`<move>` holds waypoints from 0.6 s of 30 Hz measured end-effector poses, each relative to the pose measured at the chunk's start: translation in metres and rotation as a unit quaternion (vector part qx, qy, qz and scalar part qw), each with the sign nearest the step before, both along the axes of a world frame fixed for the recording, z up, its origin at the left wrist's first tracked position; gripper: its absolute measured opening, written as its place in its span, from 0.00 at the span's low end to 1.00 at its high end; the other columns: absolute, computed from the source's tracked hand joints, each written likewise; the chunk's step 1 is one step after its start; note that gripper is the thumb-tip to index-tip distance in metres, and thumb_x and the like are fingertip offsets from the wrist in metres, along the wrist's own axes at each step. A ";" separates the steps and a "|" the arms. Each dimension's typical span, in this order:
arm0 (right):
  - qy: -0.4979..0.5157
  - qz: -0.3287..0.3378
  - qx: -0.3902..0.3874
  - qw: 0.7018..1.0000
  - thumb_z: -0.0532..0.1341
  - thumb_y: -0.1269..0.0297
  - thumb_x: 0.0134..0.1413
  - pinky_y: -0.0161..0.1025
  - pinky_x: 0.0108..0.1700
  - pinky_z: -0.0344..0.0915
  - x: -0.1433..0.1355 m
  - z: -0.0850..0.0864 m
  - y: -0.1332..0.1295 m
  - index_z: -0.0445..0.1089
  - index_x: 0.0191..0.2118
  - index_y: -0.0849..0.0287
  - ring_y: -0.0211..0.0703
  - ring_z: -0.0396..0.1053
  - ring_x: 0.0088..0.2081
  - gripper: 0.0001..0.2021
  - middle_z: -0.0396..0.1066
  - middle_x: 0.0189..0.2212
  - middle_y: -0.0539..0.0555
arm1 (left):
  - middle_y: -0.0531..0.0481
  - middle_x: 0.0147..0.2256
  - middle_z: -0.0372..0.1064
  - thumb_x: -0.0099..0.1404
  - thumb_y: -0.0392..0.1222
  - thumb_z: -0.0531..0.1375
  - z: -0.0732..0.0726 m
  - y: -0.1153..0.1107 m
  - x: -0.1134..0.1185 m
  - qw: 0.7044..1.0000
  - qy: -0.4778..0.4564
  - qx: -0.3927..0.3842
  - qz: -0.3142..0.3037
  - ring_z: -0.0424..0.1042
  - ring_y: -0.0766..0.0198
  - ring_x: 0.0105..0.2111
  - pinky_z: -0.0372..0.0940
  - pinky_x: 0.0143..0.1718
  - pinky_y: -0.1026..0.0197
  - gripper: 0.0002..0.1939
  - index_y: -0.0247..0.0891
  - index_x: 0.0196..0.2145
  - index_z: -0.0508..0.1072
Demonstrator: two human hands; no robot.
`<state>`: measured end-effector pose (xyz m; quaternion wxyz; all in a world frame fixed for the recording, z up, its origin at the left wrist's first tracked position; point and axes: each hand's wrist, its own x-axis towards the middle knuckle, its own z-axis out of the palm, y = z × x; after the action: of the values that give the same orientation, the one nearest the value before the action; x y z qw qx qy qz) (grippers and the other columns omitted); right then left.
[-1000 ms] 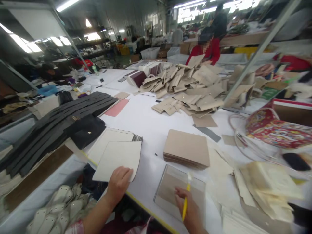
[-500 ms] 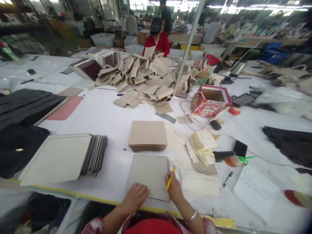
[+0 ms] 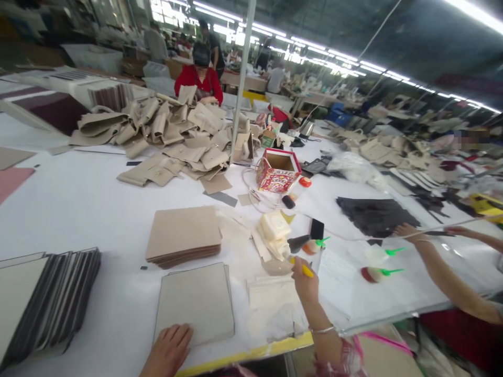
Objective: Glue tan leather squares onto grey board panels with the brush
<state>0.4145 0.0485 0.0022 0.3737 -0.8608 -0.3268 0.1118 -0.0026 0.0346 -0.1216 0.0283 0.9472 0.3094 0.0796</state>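
Observation:
My left hand (image 3: 172,344) lies with its fingers flat on the lower left corner of a grey rectangular panel (image 3: 198,301), which rests on another sheet. My right hand (image 3: 306,285) is closed around a yellow-handled brush (image 3: 307,270). The brush's front end points at a cream-coloured, glue-smeared container (image 3: 274,228); its tip is too small to make out. Behind the grey panel stands a stack of tan panels (image 3: 184,230). Thin pale sheets (image 3: 271,293) lie between the panel and my right hand.
Dark-edged boards (image 3: 66,293) stand fanned out at the left. A heap of beige bag pieces (image 3: 176,136) covers the back, by a metal pole (image 3: 241,78). A red patterned box (image 3: 278,175), phone (image 3: 316,229) and green-tipped bottles (image 3: 373,274) sit rightward. A co-worker's hand (image 3: 408,232) touches black material.
The view has swung right. My right hand has carried the brush from the grey panel's right edge over to the cream container. My left hand stays on the panel.

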 end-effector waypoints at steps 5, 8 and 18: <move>0.051 0.005 -0.035 0.998 0.51 0.48 0.49 0.34 0.24 0.63 0.044 -0.014 0.027 0.70 0.37 0.64 0.39 0.67 0.20 0.23 0.70 0.21 0.54 | 0.52 0.42 0.69 0.59 0.40 0.55 0.000 0.000 0.002 1.000 -0.011 0.022 0.011 0.67 0.59 0.40 0.61 0.41 0.58 0.14 0.45 0.44 0.67; 0.045 0.033 -0.054 0.997 0.53 0.51 0.47 0.35 0.23 0.62 0.049 -0.022 0.038 0.71 0.35 0.64 0.39 0.66 0.18 0.20 0.69 0.19 0.54 | 0.52 0.40 0.70 0.59 0.41 0.55 0.007 0.001 0.006 0.999 -0.019 0.014 0.025 0.68 0.59 0.38 0.63 0.40 0.58 0.13 0.45 0.43 0.68; -0.069 0.268 -0.051 0.960 0.57 0.53 0.43 0.45 0.39 0.65 0.043 -0.007 0.005 0.72 0.39 0.56 0.48 0.69 0.34 0.18 0.72 0.33 0.56 | 0.46 0.43 0.68 0.63 0.43 0.52 0.061 0.024 0.017 0.990 -0.114 0.062 0.060 0.66 0.60 0.41 0.63 0.43 0.57 0.13 0.40 0.43 0.68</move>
<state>0.4577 0.0532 -0.0049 0.2626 -0.7650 -0.5646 0.1644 0.0148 0.0583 -0.0607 -0.0005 0.9118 0.3544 0.2073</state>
